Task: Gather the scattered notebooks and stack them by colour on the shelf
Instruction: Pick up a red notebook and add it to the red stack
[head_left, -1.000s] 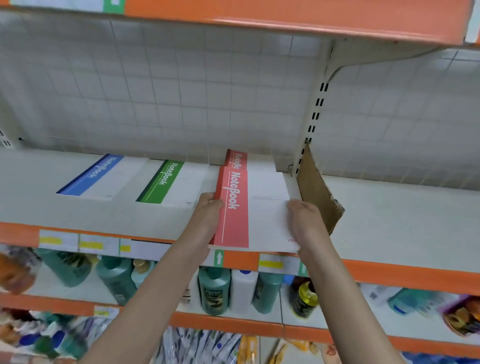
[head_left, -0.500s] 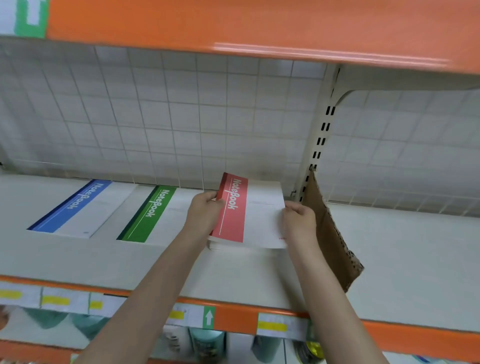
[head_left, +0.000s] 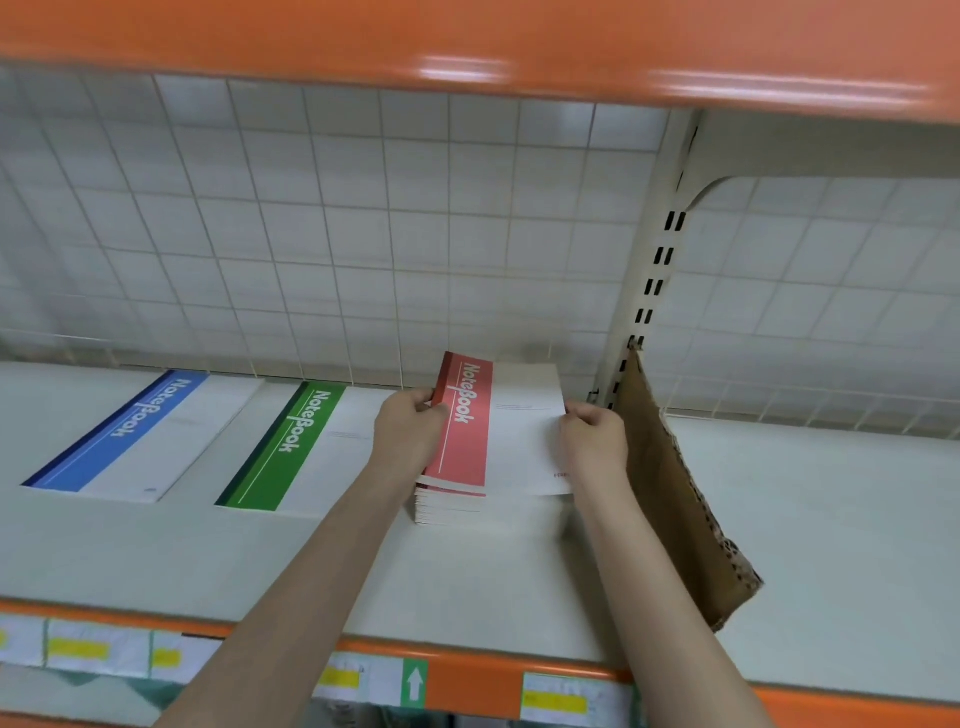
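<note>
A stack of red-banded notebooks (head_left: 467, 441) lies deep on the white shelf (head_left: 493, 582), near the back grid. My left hand (head_left: 410, 431) grips the stack's left edge, fingers curled over the red spine. My right hand (head_left: 595, 436) grips its right edge. To the left lie a green-banded notebook (head_left: 283, 447) and, further left, a blue-banded notebook (head_left: 119, 431), each flat on the shelf.
A brown cardboard divider (head_left: 675, 493) stands on edge just right of my right hand, against the slotted upright (head_left: 649, 291). A wire grid backs the shelf. An orange shelf edge (head_left: 467, 47) hangs overhead. Price labels line the front lip (head_left: 467, 686).
Both hands have pushed the red stack from the shelf's front edge back towards the grid. The camera has moved closer and tilted up, so the lower shelves have left the view.
</note>
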